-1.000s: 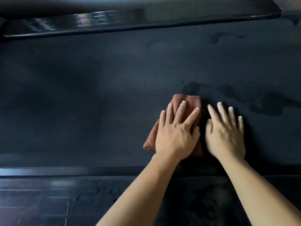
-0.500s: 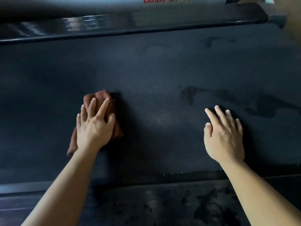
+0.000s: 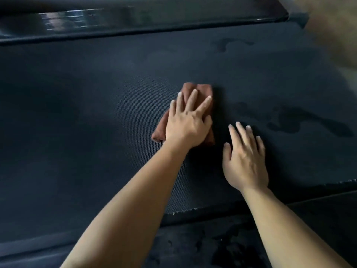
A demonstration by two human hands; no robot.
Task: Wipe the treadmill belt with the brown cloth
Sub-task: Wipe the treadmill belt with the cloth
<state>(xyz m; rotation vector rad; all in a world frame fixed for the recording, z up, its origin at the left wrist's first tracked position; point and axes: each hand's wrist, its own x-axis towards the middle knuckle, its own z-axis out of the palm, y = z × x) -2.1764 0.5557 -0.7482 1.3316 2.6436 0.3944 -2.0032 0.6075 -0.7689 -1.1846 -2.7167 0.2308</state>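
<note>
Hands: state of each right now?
Left hand: open, straight fingers pressing the brown cloth.
Right hand: open, resting flat on the treadmill belt, holding nothing.

The cloth (image 3: 203,89), brown and folded into a thick pad, lies flat near the middle of the belt (image 3: 96,113). The belt is black and finely textured, with dark wet-looking patches (image 3: 289,120) right of the cloth

Left hand (image 3: 186,122) lies palm down at the centre of the frame, fingers straight and spread; right hand (image 3: 245,159) lies flat, lower and just right, fingers extended; bare left forearm (image 3: 125,206) and right forearm (image 3: 282,223) rise from the bottom edge.
</note>
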